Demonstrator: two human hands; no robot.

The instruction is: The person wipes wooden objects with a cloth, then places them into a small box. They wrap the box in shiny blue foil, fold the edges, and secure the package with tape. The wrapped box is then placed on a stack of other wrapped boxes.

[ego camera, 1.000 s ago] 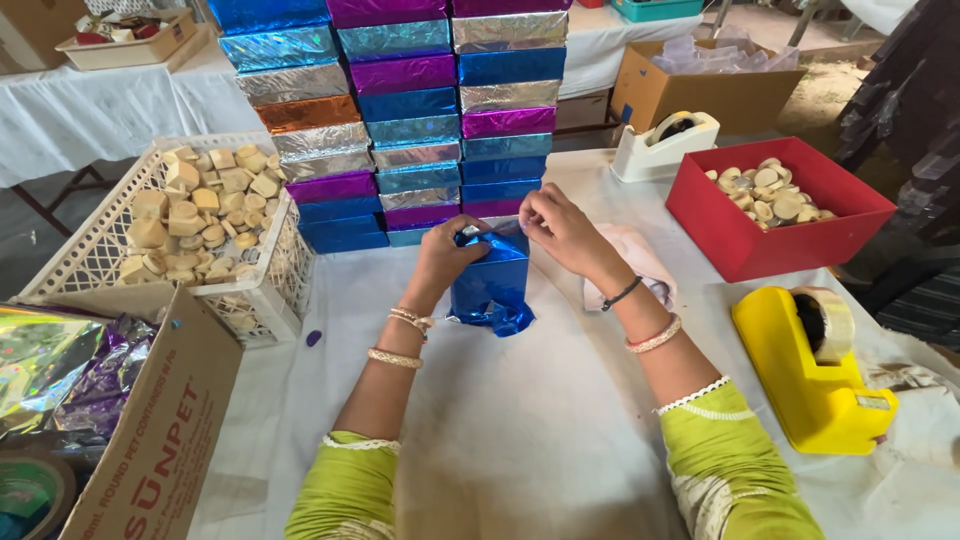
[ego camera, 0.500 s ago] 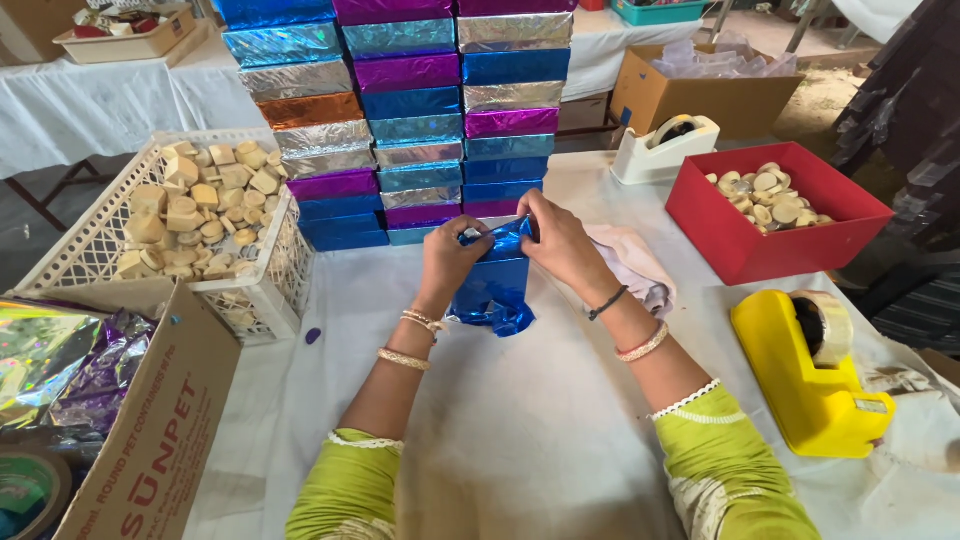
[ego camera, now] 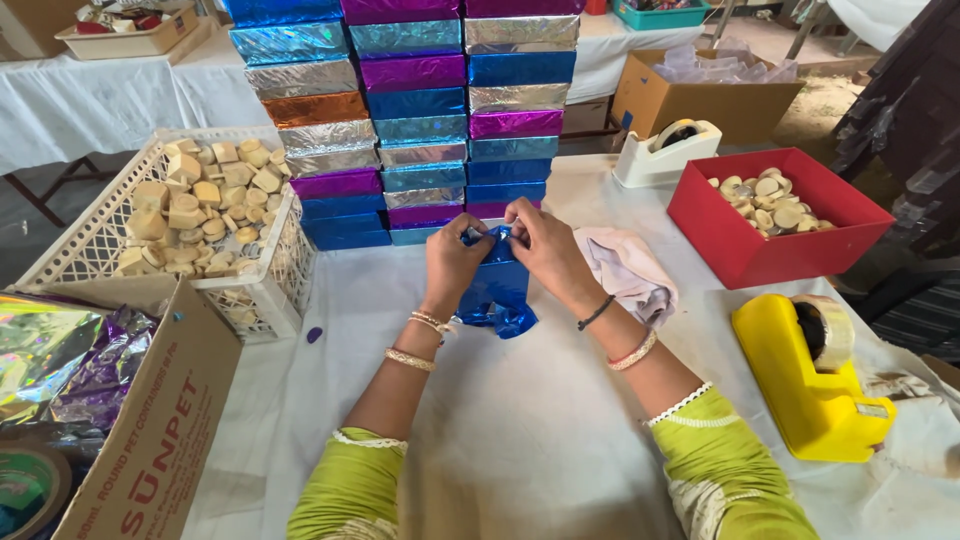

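Note:
A small box half wrapped in shiny blue foil [ego camera: 497, 288] stands on the white tablecloth [ego camera: 540, 430] in front of me. My left hand [ego camera: 455, 262] pinches the foil at the box's top left edge. Against the top right edge my right hand [ego camera: 542, 248] presses, its fingers folding the foil down. Both hands meet over the top of the box. Loose foil trails from the bottom of the box onto the cloth.
A wall of foil-wrapped boxes [ego camera: 420, 110] rises just behind. A white basket of pale blocks [ego camera: 190, 205] sits left, a cardboard box with foil sheets [ego camera: 110, 400] at near left. Right: pink cloth [ego camera: 630, 272], yellow tape dispenser [ego camera: 815, 375], red bin [ego camera: 775, 215], white dispenser [ego camera: 665, 150].
Both hands have moved up from the box's front to its top edge and closed together there, folding the blue foil over. The box has stayed in place.

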